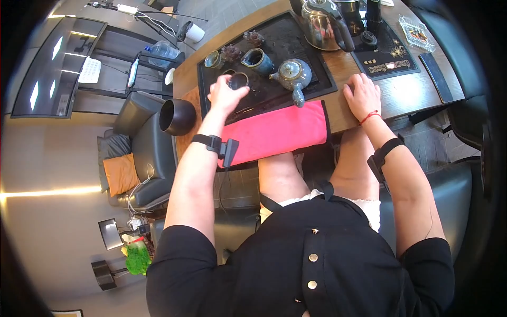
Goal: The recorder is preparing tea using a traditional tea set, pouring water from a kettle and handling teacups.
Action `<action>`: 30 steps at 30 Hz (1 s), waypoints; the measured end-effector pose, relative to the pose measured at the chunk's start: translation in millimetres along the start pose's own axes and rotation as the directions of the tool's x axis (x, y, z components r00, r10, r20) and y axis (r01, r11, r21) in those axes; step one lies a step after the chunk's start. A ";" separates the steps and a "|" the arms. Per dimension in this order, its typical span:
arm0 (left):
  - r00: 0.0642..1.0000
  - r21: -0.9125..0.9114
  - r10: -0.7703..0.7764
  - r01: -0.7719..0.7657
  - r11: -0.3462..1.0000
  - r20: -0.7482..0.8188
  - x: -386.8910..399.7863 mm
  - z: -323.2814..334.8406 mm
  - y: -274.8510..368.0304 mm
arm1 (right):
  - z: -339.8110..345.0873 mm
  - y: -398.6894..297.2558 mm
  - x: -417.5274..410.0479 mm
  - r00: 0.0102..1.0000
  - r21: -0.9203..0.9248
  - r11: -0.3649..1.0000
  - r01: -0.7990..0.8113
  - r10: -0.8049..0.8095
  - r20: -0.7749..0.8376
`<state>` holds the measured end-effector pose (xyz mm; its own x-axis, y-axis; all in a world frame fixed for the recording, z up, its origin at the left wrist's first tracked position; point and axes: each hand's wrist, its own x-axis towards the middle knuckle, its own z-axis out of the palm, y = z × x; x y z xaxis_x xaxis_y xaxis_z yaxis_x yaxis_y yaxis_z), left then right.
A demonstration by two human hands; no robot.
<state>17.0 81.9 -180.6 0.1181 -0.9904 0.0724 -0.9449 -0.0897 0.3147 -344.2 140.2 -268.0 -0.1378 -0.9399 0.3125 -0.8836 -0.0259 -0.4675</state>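
My left hand [226,94] grips a small dark teacup [239,82] by its rim, thumb on one side and fingers on the other. Behind it the rim of a second cup [228,72] partly shows. Both are over a black tea tray [273,37]. A blue-glazed pitcher [256,62] and a lidded side-handled teapot [295,75] stand to their right on the tray. My right hand [362,96] rests palm down on the wooden table [342,69], holding nothing, right of the teapot. A pink towel [277,132] hangs over the near table edge.
A patterned cup [213,59] and two purplish figurines [231,52] sit at the tray's far left. A black bowl [178,117] stands at the table's left end. To the right are a steel kettle [323,27], a hob panel [390,55], a glass ashtray [416,33] and a phone [435,77].
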 end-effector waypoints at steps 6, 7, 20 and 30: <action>0.992 0.015 0.062 -0.060 0.998 -0.109 45.5 -48.3 20.5 | 1.4 2.8 -0.2 1.000 0.026 1.000 0.007 -0.006 -0.019; 0.991 0.035 0.068 -0.064 0.997 -0.114 48.9 -58.7 26.5 | 1.8 2.1 0.3 1.000 0.040 0.999 0.012 -0.011 -0.020; 0.959 0.597 0.265 -0.155 0.787 -0.100 74.9 -117.8 74.9 | 3.4 1.4 0.6 1.000 0.045 0.999 0.013 -0.012 -0.028; 0.718 0.868 0.686 -0.263 0.421 -0.115 80.4 -163.4 94.2 | 2.2 1.5 1.2 1.000 0.035 0.999 0.013 -0.012 -0.016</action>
<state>-12.7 11.1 9.5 -0.5284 -0.7607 0.3771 -0.6936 0.1306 -0.7084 -344.8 138.3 -270.1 -0.1345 -0.9338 0.3317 -0.8689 -0.0498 -0.4925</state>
